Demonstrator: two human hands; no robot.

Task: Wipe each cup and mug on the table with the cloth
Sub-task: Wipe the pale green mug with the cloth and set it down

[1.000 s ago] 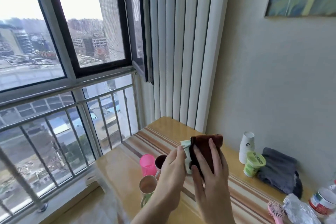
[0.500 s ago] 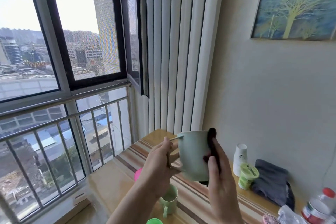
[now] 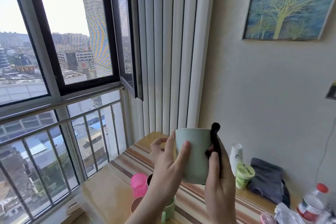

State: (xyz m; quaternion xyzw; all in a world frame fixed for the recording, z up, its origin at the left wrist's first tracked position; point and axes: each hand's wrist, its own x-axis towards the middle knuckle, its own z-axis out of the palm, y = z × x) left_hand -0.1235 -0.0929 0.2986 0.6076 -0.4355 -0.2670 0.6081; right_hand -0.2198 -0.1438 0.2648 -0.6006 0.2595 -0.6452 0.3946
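While the left hand (image 3: 164, 167) is bracing the pale green mug (image 3: 193, 154) at lower centre of the frame, thumb flat on its smooth matte wall and fingers curling behind, the mug is standing upright, raised above the striped table (image 3: 116, 185). Right of it, the right hand (image 3: 221, 185) is pinching the dark fuzzy cloth (image 3: 215, 143) against the mug's right side, nearer for wiping.

No writing can be read. The green tub (image 3: 244, 173), at four o'clock from the held mug (image 3: 193, 154), carries dark lettering on its lid, and the bottle (image 3: 311, 205) a red label, both too blurred.
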